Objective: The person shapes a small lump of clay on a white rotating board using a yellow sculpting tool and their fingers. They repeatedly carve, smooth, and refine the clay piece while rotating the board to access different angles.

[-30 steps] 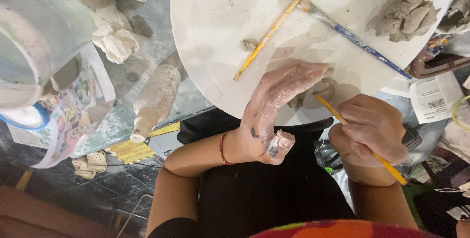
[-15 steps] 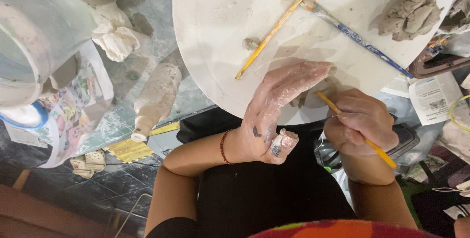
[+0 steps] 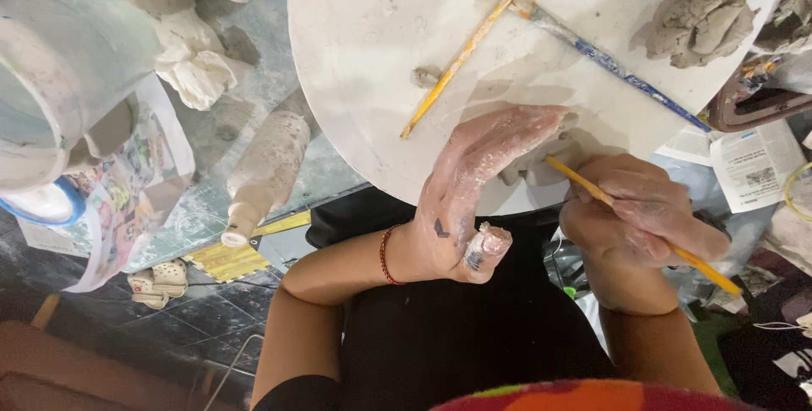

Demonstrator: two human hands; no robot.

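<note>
Left hand: the left hand [image 3: 474, 200] lies flat, fingers straight, pressing a small clay piece [image 3: 541, 166] at the near edge of the round white board [image 3: 364, 56]
Right hand: the right hand [image 3: 639, 221] is closed around a thin yellow stick [image 3: 592, 191]
Clay feel: soft, wet, easy to squash; hold it gently from the sides
Stick: light and stiff; its tip points up-left at the clay, its long line slants down to the right

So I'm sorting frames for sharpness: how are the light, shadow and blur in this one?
Head view: soft, even light, with no harsh glare on the white round board; the two brushes throw faint shadows on it, as does the left hand. The right hand and its yellow tool are fairly sharp; the grey bucket bends at the left edge.
</note>
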